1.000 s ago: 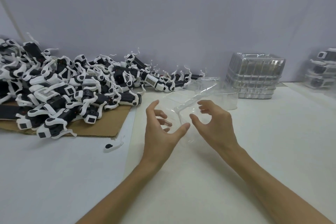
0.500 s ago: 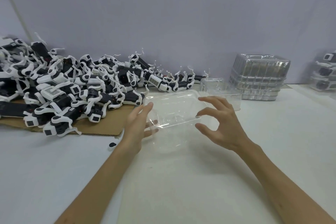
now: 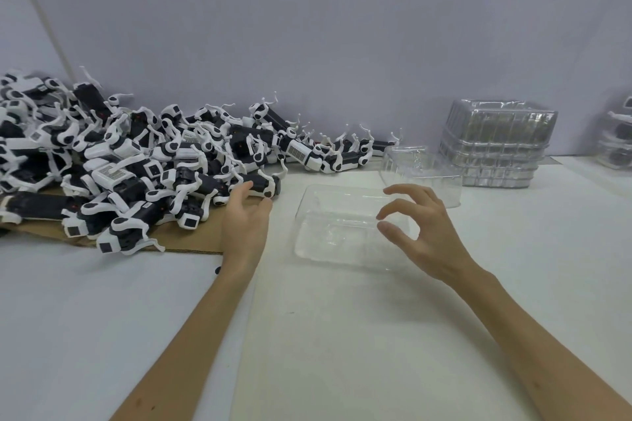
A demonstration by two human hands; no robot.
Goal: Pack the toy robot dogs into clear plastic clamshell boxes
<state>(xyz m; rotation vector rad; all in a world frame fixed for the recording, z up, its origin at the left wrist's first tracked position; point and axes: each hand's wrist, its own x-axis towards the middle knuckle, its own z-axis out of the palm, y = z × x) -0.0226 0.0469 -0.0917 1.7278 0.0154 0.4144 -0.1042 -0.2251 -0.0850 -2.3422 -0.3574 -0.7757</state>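
- Head view: an open clamshell box (image 3: 342, 225) is seen lying flat on the white table (image 3: 342, 345), in front of the person. No toy is inside it.
- The left hand (image 3: 244, 215) is stretched out with nearly straight fingers toward the nearest toy robot dog (image 3: 263, 185) at the edge of the pile of toy robot dogs (image 3: 136, 161). Nothing is held, and whether the fingertips touch the dog cannot be told.
- The right hand (image 3: 424, 232) is held over the right part of the box, with loosely curled fingers and a gap between thumb and index. Nothing is gripped.
- The pile rests on a cardboard sheet (image 3: 184, 243) at the left, near the wall.
- A stack of empty boxes (image 3: 496, 147) stands at the back right. At the far right edge some packed boxes (image 3: 619, 143) are partly seen.
- The task is judged to be at an early stage: a few boxes appear filled, but very many dogs are left to pack. The step in hand seems to be taking one dog for the open box.
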